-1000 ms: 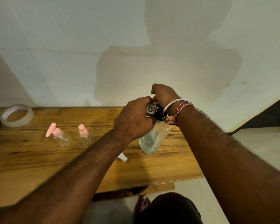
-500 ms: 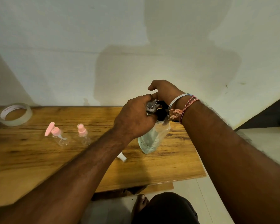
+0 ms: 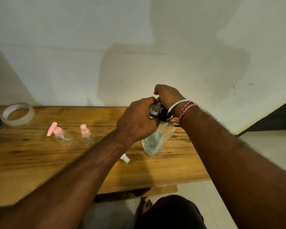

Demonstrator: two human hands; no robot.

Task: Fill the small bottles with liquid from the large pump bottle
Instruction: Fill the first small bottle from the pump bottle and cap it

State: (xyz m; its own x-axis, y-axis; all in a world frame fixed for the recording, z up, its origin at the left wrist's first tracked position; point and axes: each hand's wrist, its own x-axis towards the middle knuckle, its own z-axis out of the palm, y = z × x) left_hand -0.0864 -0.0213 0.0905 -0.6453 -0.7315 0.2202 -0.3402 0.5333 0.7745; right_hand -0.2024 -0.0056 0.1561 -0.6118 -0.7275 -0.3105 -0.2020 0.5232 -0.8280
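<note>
Pump bottle [image 3: 157,140] stands on the table [image 3: 31,156], right of centre, not far from the right end and roughly midway between wall and front edge. It looks tilted, top leaning right; part-filled with clear liquid.

Left hand [image 3: 137,120] is curled round a small clear bottle [image 3: 154,110], held up at the black pump head [image 3: 163,115]. Right hand [image 3: 168,95] sits over the pump head, fingers curled; whether it's actually gripping or just pressing, can't tell, the left hand blocks it.

Two more small bottles with pink tops stand left of the arms, well apart from the pump bottle: pump-top one [image 3: 60,135] and spray-top one [image 3: 86,134], near each other, not touching. White cap [image 3: 125,158] lies just left of the pump bottle base.

Tape roll [image 3: 17,114] at the back-left by the wall. Bare wood along the front edge and between the pink bottles and tape.
</note>
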